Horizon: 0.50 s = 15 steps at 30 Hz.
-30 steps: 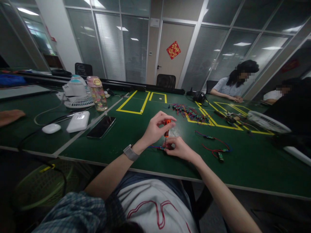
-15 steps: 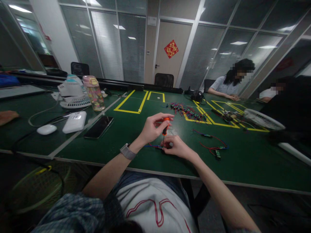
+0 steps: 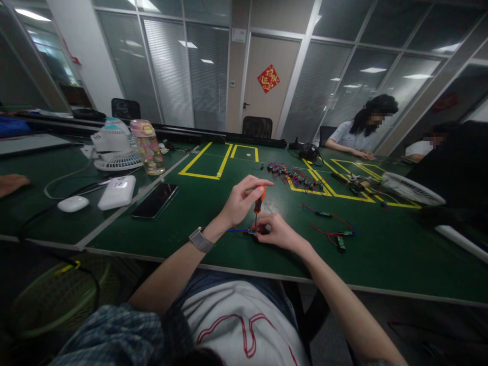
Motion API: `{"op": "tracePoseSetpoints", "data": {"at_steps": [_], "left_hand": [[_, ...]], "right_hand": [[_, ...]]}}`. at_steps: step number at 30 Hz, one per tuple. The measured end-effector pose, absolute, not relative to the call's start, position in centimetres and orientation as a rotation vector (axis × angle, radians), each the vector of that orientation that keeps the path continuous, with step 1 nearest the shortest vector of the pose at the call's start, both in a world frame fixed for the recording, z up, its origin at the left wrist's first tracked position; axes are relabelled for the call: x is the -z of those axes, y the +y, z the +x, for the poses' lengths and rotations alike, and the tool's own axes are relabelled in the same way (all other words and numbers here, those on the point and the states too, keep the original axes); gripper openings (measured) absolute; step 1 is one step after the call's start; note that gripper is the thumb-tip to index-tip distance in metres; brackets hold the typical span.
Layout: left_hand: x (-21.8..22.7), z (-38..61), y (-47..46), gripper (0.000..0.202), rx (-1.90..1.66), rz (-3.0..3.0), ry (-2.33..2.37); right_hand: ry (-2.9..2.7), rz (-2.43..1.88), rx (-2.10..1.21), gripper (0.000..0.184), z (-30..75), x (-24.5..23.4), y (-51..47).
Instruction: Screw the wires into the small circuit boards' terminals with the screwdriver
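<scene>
At the bench (image 3: 396, 254), we hold the screwdriver (image 3: 258, 204) in our left hand (image 3: 241, 203), over the small board (image 3: 249, 232) at our right hand (image 3: 281, 233). Left of us lie, in order outward, the phone (image 3: 155, 201), power bank (image 3: 117, 192) and mouse (image 3: 73, 204); behind them, the bottle (image 3: 148, 148) stands right of the fan (image 3: 115, 138). Wired boards (image 3: 340, 243) lie right, the board pile (image 3: 294, 176) beyond them.

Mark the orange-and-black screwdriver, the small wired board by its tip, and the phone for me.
Screwdriver (image 3: 258, 204): head view, on the handle.
Small wired board (image 3: 249, 232): head view, on the end not covered by fingers.
Phone (image 3: 154, 201): head view, mid-screen.
</scene>
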<state>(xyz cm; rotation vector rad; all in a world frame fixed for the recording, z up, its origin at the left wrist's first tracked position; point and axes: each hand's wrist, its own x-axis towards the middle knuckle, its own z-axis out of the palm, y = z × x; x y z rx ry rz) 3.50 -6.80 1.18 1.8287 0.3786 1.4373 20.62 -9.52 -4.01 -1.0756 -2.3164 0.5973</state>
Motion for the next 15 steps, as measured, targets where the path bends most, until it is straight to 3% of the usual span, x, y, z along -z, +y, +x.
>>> {"op": "tracePoseSetpoints", "data": {"at_steps": [15], "left_hand": [[-1.54, 3.46, -7.11, 0.019, -1.422, 1.784, 0.333]], "right_hand": [[-2.318, -1.07, -0.614, 0.011, 20.62, 4.03, -9.56]]}}
